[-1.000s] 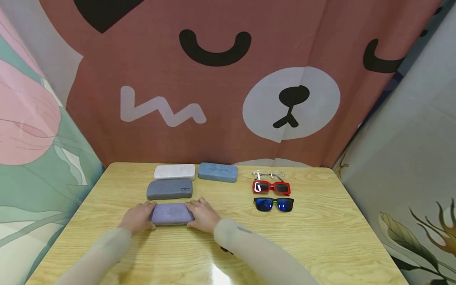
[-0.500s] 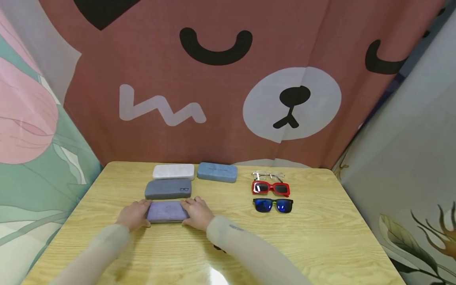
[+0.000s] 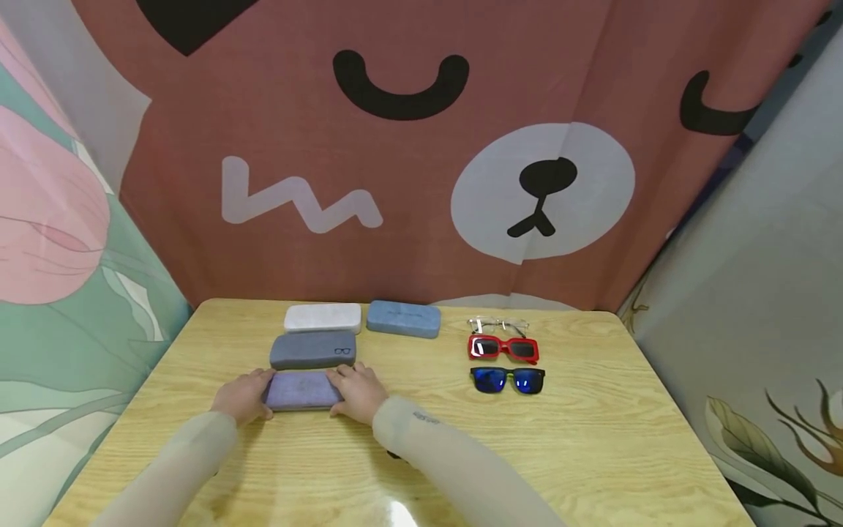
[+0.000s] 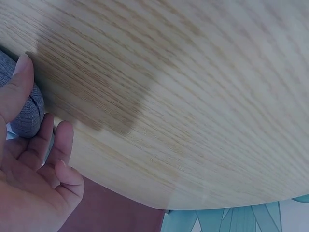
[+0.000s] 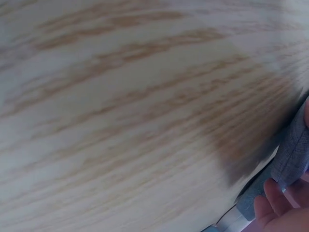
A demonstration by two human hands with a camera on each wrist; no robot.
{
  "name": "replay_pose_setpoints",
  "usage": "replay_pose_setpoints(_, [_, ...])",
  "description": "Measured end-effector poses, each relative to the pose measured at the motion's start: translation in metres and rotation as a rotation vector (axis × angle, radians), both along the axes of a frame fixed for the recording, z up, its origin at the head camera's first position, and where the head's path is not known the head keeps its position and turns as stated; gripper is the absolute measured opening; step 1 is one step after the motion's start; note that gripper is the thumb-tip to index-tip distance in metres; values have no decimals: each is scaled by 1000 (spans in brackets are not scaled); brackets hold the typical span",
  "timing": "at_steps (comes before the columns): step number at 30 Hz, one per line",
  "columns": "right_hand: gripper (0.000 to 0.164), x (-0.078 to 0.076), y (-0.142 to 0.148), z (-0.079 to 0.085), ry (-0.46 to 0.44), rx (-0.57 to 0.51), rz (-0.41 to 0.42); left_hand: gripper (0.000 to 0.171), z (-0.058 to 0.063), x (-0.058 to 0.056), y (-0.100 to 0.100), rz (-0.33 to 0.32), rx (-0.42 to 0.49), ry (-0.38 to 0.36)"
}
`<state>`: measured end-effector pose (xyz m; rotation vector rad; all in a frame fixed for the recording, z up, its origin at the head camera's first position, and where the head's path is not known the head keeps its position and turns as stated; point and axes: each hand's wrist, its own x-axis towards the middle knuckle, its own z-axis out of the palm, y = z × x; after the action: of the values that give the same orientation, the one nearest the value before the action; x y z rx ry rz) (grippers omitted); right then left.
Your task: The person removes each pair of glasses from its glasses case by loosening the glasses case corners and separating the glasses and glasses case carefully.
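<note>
A purple glasses case point(image 3: 303, 390) lies on the table just in front of a grey glasses case point(image 3: 312, 350). My left hand point(image 3: 242, 397) grips its left end, thumb on the near side and fingers on the far side. At the opposite end my right hand point(image 3: 360, 393) holds it the same way. The left wrist view catches the rounded cloth end of the case point(image 4: 30, 113) between thumb and fingers. Only part of the right hand point(image 5: 289, 215) shows in the right wrist view, against the case point(image 5: 292, 157). The case looks closed.
Behind the grey case sit a white case point(image 3: 323, 318) and a blue case point(image 3: 404, 319). To the right, clear glasses point(image 3: 498, 325), red sunglasses point(image 3: 503, 348) and black sunglasses with blue lenses point(image 3: 508, 380) line up front to back. A patterned curtain point(image 3: 408, 271) hangs behind the table.
Both hands have slid the purple case leftward and slightly toward the grey case, so that it now sits almost directly in front of it. The other cases and the glasses stay put.
</note>
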<state>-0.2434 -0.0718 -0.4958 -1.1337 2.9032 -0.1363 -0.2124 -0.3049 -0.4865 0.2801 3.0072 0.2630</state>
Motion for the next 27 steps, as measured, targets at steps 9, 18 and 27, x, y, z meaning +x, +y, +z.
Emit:
replay_pose_setpoints(9, [70,-2,3,-1,0,-26,-9,73,2,-5,2,28,58,-57])
replay_pose_setpoints(18, [70,-9,3,-6,36,2,-45,76,1,-12,5,49,97,-112])
replay_pose_setpoints(27, [68,-7,14,1,73,-28,-25,90,-8,-5,-1,27,91,-49])
